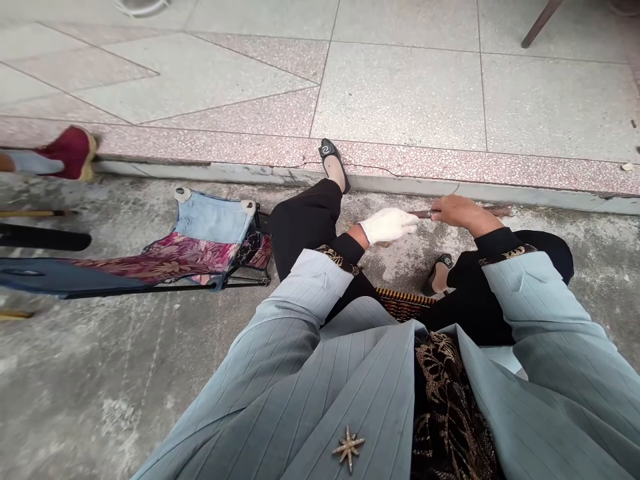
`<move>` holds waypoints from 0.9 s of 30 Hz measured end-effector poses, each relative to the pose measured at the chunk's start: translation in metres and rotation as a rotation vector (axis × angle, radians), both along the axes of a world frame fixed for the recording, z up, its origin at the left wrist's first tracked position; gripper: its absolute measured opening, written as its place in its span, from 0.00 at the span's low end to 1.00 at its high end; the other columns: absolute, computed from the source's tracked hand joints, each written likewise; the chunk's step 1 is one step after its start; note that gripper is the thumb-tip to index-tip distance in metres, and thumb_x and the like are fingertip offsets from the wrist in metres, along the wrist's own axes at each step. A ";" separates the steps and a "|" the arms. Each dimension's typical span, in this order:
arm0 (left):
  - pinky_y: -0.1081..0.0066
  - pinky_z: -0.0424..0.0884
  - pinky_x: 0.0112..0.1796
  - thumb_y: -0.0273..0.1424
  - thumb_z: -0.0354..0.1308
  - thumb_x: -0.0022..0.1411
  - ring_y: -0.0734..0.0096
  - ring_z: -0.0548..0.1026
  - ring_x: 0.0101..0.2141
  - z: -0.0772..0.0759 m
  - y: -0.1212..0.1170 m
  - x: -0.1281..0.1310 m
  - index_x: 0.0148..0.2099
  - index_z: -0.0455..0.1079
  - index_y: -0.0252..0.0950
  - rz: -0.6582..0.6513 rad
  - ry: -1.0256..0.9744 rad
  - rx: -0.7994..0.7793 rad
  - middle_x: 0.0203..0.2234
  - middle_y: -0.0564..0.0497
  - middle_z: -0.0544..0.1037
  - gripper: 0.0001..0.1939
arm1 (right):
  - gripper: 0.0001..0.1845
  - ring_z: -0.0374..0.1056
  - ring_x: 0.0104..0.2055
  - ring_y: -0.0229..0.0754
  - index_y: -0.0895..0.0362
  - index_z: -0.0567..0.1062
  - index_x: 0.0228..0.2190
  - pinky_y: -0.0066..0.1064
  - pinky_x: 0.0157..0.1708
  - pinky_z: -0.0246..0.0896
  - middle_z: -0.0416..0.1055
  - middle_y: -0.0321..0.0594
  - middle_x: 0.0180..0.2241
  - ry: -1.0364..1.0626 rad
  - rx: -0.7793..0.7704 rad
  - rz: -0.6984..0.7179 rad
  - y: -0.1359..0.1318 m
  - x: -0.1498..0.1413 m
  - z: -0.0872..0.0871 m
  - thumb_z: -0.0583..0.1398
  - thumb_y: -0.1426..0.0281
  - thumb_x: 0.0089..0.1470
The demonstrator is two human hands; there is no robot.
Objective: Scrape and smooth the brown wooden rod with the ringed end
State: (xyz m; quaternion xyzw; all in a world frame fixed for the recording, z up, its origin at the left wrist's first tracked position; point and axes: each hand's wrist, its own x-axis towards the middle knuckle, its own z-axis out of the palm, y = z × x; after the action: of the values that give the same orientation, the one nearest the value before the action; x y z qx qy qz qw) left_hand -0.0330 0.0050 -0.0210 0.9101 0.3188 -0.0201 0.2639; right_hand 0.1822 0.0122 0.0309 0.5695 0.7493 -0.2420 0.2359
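My left hand [389, 225] wears a white knitted glove and pinches the near end of a thin dark reddish stick [495, 211]. My bare right hand [463, 212] is closed over the same stick a little to the right. The stick lies level above the concrete ground, in front of my knees. My legs in black trousers stretch forward, one foot in a black flat shoe [331, 159] resting against the tiled step. What lies under my right palm is hidden.
A low folding stool [200, 250] with floral and blue fabric stands to my left. Another person's foot in a red shoe [73, 152] is at the far left. A raised terrazzo step [210, 143] runs across ahead. Dark long sticks [43, 237] lie at the left edge.
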 end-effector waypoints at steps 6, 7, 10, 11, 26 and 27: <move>0.69 0.64 0.37 0.37 0.50 0.72 0.62 0.78 0.40 0.008 0.002 -0.003 0.53 0.78 0.39 -0.005 0.001 0.038 0.41 0.46 0.83 0.18 | 0.11 0.68 0.30 0.41 0.56 0.83 0.37 0.32 0.33 0.59 0.76 0.39 0.28 0.313 -0.530 0.127 -0.007 0.005 0.007 0.61 0.65 0.59; 0.70 0.64 0.38 0.37 0.50 0.72 0.63 0.78 0.40 0.007 0.003 -0.004 0.52 0.78 0.38 -0.005 -0.037 0.008 0.40 0.46 0.83 0.18 | 0.13 0.67 0.29 0.39 0.56 0.83 0.39 0.32 0.33 0.59 0.76 0.38 0.28 0.414 -0.592 0.113 -0.007 0.008 0.011 0.62 0.63 0.58; 0.71 0.67 0.39 0.36 0.48 0.73 0.67 0.77 0.36 0.002 0.006 -0.004 0.50 0.76 0.34 0.055 -0.223 -0.142 0.40 0.46 0.82 0.17 | 0.23 0.66 0.30 0.37 0.56 0.83 0.45 0.31 0.34 0.60 0.76 0.37 0.30 0.694 -0.566 0.002 -0.005 0.022 0.023 0.65 0.54 0.55; 0.71 0.67 0.39 0.36 0.47 0.74 0.69 0.76 0.35 0.000 0.006 -0.003 0.50 0.75 0.32 0.100 -0.279 -0.191 0.39 0.45 0.82 0.18 | 0.25 0.65 0.30 0.37 0.56 0.82 0.46 0.31 0.34 0.60 0.76 0.37 0.31 0.771 -0.498 -0.074 -0.005 0.027 0.026 0.65 0.52 0.54; 0.67 0.66 0.39 0.36 0.46 0.73 0.64 0.76 0.35 0.002 -0.010 0.013 0.51 0.75 0.36 0.002 -0.008 -0.049 0.35 0.45 0.81 0.18 | 0.11 0.63 0.26 0.38 0.59 0.77 0.30 0.32 0.31 0.59 0.70 0.38 0.24 0.640 -0.062 -0.480 0.007 0.025 0.009 0.61 0.66 0.60; 0.67 0.66 0.39 0.36 0.46 0.73 0.62 0.76 0.37 0.000 -0.009 0.013 0.51 0.75 0.36 -0.003 0.001 -0.031 0.37 0.43 0.81 0.18 | 0.11 0.64 0.27 0.38 0.59 0.78 0.31 0.32 0.32 0.60 0.72 0.39 0.26 0.584 -0.041 -0.455 0.008 0.023 0.006 0.60 0.66 0.61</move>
State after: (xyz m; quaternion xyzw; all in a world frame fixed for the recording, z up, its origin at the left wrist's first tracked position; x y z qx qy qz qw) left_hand -0.0204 -0.0040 -0.0208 0.9063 0.3173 -0.0261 0.2778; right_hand 0.2057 0.0197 0.0373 0.6238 0.6342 -0.4554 -0.0363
